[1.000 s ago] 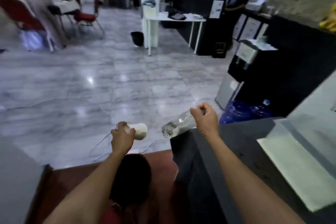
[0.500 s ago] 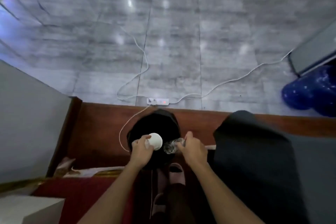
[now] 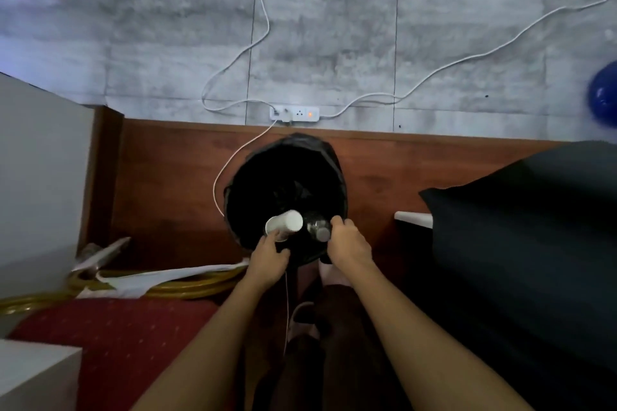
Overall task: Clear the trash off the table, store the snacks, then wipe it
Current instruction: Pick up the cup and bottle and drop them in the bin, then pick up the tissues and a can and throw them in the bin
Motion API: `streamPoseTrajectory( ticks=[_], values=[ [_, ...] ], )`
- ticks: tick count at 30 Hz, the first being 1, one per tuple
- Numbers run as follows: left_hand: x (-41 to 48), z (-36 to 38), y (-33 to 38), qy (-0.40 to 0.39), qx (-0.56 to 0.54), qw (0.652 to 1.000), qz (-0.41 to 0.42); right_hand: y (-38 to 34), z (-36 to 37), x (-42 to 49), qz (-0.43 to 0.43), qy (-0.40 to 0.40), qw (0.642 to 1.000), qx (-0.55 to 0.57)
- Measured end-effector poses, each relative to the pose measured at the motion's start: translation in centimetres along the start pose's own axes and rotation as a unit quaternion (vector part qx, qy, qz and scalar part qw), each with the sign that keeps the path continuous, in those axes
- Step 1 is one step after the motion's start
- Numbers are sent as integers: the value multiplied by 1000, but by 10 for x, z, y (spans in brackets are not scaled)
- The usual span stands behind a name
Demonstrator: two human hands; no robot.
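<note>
I look straight down into a round black bin [image 3: 337,177] lined with a black bag, standing on a brown wooden step. My left hand [image 3: 268,257] holds a white paper cup [image 3: 287,223] on its side over the bin's near rim. My right hand [image 3: 350,243] grips a clear plastic bottle [image 3: 315,227], pointed down into the bin beside the cup. Both hands hover over the near edge of the opening. The bin's inside is too dark to make out.
A white power strip [image 3: 293,113] with trailing cables lies on the grey tile floor beyond the bin. A black-draped table [image 3: 517,243] fills the right. A white panel [image 3: 36,177] stands left, gold tubing [image 3: 187,287] and red carpet [image 3: 117,337] below it. A blue jug [image 3: 604,97] sits far right.
My view swung from the room down to the bin. Both hands came closer together and lowered the cup and the bottle over the bin's opening.
</note>
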State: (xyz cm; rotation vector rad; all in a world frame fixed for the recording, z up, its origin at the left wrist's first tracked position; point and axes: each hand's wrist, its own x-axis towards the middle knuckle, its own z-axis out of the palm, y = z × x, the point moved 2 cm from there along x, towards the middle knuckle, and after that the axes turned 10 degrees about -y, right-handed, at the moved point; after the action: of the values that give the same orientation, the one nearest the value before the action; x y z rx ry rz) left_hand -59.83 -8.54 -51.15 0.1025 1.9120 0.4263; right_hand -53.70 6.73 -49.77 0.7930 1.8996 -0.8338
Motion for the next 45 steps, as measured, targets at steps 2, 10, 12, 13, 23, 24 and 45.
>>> streamPoseTrajectory(
  ticks=[2, 10, 12, 13, 23, 24, 45],
  values=[
    [-23, -10, 10, -2, 35, 999, 11, -7, -13, -20, -17, -4, 1000, -1],
    [-155, -52, 84, 118, 227, 959, 124, -36, -75, -163, -80, 149, 981, -92],
    [-197, -56, 106, 147, 273, 936, 168, -34, -88, -211, -81, 211, 970, -90],
    [-214, -57, 116, 161, 296, 923, 188, -31, -93, -231, -82, 238, 964, -88],
    [-371, 20, 215, 211, 393, 779, 440, 69, -97, -430, -13, 465, 885, 29],
    [-383, 34, 223, 203, 392, 767, 465, 88, -90, -447, 0, 481, 876, 45],
    [-583, 430, 110, -64, 468, 566, 676, 376, 323, -714, 408, 521, 668, 339]
  ],
)
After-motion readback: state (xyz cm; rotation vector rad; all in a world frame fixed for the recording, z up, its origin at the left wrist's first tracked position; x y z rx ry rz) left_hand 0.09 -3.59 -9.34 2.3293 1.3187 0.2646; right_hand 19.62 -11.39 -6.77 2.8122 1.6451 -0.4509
